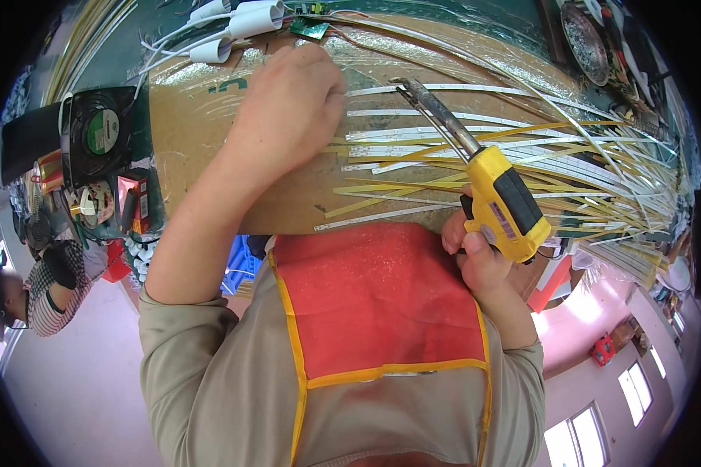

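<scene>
- The right hand grips a yellow soldering gun at the near edge of the cardboard, tip over the strips.
- The left hand, curled, presses down near the cardboard's far edge; whether it holds anything, I cannot tell.
- A fan sits off the left edge.

Just one head-worn fisheye view, looking steeply down and really close over the worktop. Worktop fills 12 o'clock, the wearer's own chest 6 o'clock.
</scene>
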Available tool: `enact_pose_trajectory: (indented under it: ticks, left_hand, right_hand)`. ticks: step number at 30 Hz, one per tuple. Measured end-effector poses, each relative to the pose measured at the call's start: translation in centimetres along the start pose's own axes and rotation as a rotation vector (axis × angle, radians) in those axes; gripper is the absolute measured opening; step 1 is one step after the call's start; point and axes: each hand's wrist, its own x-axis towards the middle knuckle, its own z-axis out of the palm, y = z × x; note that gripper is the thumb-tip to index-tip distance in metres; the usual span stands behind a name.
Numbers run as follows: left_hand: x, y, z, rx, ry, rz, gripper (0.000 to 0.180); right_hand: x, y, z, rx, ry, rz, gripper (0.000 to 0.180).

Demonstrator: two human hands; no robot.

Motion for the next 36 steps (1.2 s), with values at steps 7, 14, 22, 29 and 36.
enact_pose_trajectory:
  ticks: [7, 14, 22, 29, 36]
  left_hand:
    - [0.1, 0.0, -0.1, -0.025, -0.009, 0.003, 0.009]
    - [0.2, 0.2, -0.1, -0.055, 0.028, 0.031, 0.009]
    - [0.2, 0.4, -0.6, -0.037, -0.042, -0.027, 0.007]
    - [0.2, 0.6, -0.6, -0.043, -0.049, -0.029, 0.007]
    - [0.1, 0.7, -0.6, -0.036, -0.023, -0.036, 0.007]
  right_hand:
    - [0.0, 0.6, -0.3, 0.021, -0.001, -0.015, 0.068]
    - [0.1, 0.7, -0.5, 0.018, -0.013, -0.01, 0.069]
    - [0.2, 0.9, -0.6, 0.021, -0.019, -0.009, 0.069]
    - [0.1, 1.0, -0.7, 0.037, -0.023, -0.006, 0.07]
    - [0.1, 1.3, -0.8, 0.043, -0.033, -0.026, 0.07]
